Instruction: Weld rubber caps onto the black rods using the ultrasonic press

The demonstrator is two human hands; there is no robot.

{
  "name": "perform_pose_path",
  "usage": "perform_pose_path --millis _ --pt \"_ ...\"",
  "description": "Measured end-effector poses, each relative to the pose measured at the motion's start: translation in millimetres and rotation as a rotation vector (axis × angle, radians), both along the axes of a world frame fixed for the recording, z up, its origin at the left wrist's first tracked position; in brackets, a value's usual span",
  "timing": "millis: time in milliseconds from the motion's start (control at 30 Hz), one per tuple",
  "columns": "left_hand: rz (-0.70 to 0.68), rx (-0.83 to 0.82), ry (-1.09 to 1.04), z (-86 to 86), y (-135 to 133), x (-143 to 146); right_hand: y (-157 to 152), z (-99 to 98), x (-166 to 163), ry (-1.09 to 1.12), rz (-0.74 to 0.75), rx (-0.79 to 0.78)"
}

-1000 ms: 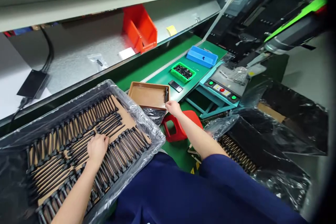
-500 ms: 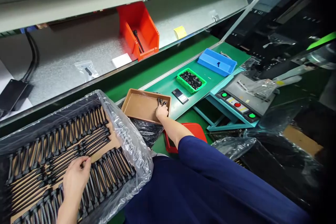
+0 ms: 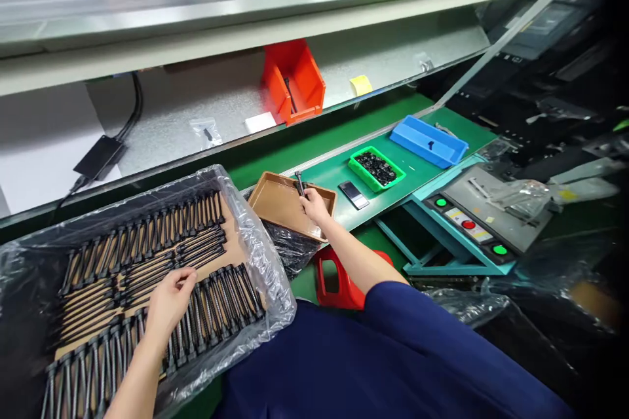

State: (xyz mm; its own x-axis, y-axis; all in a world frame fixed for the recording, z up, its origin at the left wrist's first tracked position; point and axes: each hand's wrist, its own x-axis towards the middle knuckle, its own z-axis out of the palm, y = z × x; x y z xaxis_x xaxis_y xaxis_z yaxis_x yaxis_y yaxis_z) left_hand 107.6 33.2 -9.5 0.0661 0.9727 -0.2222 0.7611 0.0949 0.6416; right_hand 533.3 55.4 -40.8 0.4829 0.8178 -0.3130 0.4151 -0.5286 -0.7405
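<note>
A plastic-lined box (image 3: 255,245) at the lower left holds rows of long black bolts (image 3: 147,255) on brown cardboard. My left hand (image 3: 170,304) rests on the bolts in the middle of the box, fingers curled on one of them. My right hand (image 3: 314,206) reaches over the brown tray (image 3: 280,203) beyond the box and pinches a black bolt (image 3: 299,182) that stands upright near the tray's far corner.
Along the green bench (image 3: 334,170) lie a dark phone (image 3: 354,194), a green bin of small black parts (image 3: 377,169) and a blue tray (image 3: 428,141). A teal control box (image 3: 466,226) with red and green buttons stands at right. A red bin (image 3: 295,82) sits on the metal shelf; a red stool (image 3: 344,281) is below.
My right hand has lifted a bolt upright at the tray's far corner. My left hand has stayed on the bolts in the box. The view has shifted.
</note>
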Motion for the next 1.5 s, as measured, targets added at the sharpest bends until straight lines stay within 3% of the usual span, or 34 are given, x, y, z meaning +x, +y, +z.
perform_pose_path --millis 100,167,233,300,400,567,700,800,933,1033,1100,1267,1500 --pt "-0.056 -0.020 -0.295 12.4 -6.3 20.2 -22.0 55.0 -49.9 0.318 0.139 0.412" --pt "-0.093 -0.076 -0.535 26.4 -12.8 36.0 -39.3 83.3 -97.3 0.486 0.361 0.439" --pt "-0.118 -0.177 -0.818 39.4 -18.5 46.9 -54.5 97.8 -148.1 0.571 0.594 0.329" --pt "-0.063 -0.241 -0.995 47.2 -23.0 48.1 -63.5 98.3 -194.3 0.559 0.745 0.234" --pt "0.106 -0.285 -1.125 46.3 -26.9 32.0 -61.7 86.6 -244.5 0.412 0.790 0.256" --pt "0.359 -0.250 -1.147 26.6 -22.5 -8.2 -40.5 77.1 -286.3 0.030 0.853 0.375" --pt "0.381 -0.250 -1.028 14.8 -14.4 -33.6 -29.5 72.9 -310.7 -0.027 0.833 0.315" --pt "0.206 -0.149 -0.834 11.4 -0.4 -54.7 -19.9 66.6 -318.9 0.049 0.695 0.336" --pt "-0.178 0.124 -0.223 8.1 28.5 -74.4 -4.6 62.3 -301.4 0.111 0.356 0.430" --pt "-0.474 0.148 0.162 1.3 45.5 -64.3 -4.0 62.0 -275.1 0.132 0.245 0.466" --pt "-0.622 0.122 0.296 -6.6 51.1 -47.0 -11.3 62.1 -259.4 0.133 0.207 0.452" --pt "-0.733 0.118 0.403 -31.6 52.3 -10.6 -36.9 65.3 -237.5 0.078 0.197 0.424" --pt "-0.771 0.124 0.506 -51.1 50.8 -7.7 -43.5 53.1 -218.7 0.068 0.305 0.384"
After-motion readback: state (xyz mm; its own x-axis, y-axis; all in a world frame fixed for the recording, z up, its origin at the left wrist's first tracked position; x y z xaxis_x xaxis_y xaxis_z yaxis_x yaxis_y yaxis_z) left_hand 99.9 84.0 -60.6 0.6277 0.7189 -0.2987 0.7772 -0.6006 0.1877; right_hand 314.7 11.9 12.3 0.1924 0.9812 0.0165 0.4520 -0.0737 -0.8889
